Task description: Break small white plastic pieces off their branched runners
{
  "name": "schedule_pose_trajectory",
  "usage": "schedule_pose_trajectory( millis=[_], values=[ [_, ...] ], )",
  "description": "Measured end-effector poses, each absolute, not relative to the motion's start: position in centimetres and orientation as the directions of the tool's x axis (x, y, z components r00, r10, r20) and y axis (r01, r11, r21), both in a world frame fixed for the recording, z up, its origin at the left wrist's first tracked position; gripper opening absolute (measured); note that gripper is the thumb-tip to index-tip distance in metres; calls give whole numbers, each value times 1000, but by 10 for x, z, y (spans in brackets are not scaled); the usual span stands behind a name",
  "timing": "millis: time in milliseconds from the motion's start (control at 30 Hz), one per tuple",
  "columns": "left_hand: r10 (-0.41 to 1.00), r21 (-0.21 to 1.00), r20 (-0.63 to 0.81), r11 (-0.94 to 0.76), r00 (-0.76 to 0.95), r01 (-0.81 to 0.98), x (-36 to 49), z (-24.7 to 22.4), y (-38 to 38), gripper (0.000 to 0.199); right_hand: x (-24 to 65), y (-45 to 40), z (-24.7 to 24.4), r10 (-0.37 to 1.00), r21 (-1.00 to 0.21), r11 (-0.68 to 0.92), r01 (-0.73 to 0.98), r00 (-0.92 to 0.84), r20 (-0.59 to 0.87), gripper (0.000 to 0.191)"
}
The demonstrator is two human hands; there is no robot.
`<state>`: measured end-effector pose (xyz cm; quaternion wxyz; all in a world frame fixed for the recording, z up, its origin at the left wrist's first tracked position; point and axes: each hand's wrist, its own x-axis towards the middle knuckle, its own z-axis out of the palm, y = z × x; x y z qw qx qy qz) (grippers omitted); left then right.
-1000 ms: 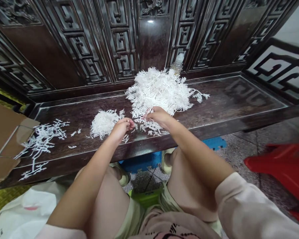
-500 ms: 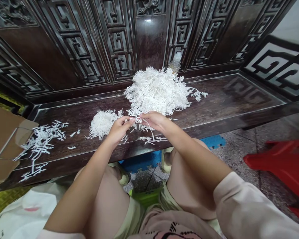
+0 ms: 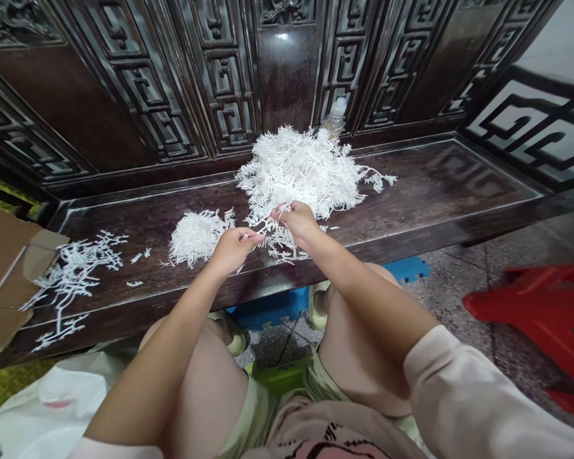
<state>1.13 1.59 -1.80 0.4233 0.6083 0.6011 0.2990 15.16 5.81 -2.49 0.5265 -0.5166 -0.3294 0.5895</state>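
Between my two hands is a white branched plastic sprig (image 3: 264,225). My left hand (image 3: 234,250) is closed, pinching its lower left end. My right hand (image 3: 298,223) pinches its upper part, with some white tips showing over the fingers. Just behind my hands rises a large heap of white plastic sprigs (image 3: 301,169). A smaller heap of short white pieces (image 3: 198,237) lies left of my left hand. Some loose branched pieces (image 3: 287,250) lie below my right hand, near the bench's front edge.
Bare white branched stems (image 3: 83,268) lie at the left of the dark wooden bench (image 3: 421,191), beside a cardboard box (image 3: 9,274). A clear bottle (image 3: 335,118) stands behind the large heap. A red plastic stool (image 3: 530,306) is on the floor at right.
My hands have moved apart. The right has gone up and slightly right, the left slightly down, with the sprig stretched between them. The strand that hung under my right hand has dropped lower out of view.
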Motion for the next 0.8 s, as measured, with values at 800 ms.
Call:
schedule_pose_trajectory(
  millis=[800],
  values=[
    [824,718,-545,555,157,-420,12,-35,29,11,155,60,-18,920,-872,-392,-294,-97,-380,23]
  ],
)
